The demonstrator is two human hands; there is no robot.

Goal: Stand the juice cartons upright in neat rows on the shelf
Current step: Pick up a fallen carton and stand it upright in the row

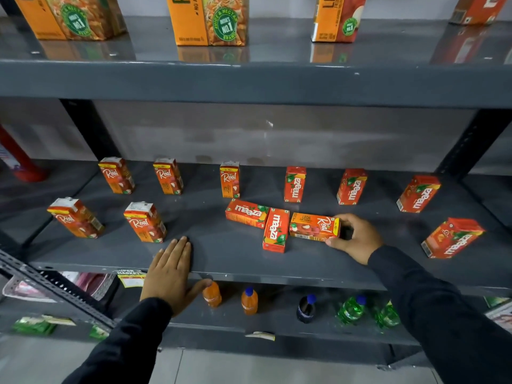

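Small orange-red juice cartons stand upright on the grey middle shelf point(221, 253): several Real cartons on the left, such as one at the front point(145, 221), and several Maaza cartons on the right, such as one at the back point(295, 184). Three cartons lie flat in the middle: a Maaza carton point(246, 213), a second Maaza carton point(275, 230), and a Real litchi carton point(314, 227). My right hand point(356, 236) grips the right end of the lying Real carton. My left hand point(170, 273) rests flat on the shelf's front edge, holding nothing.
Large juice cartons point(207, 20) stand on the shelf above. Below, small orange bottles point(249, 300), a dark bottle point(306, 309) and green bottles point(352, 310) line the lower shelf. Dark upright posts point(88, 128) frame the bay. A red object point(19, 162) stands far left.
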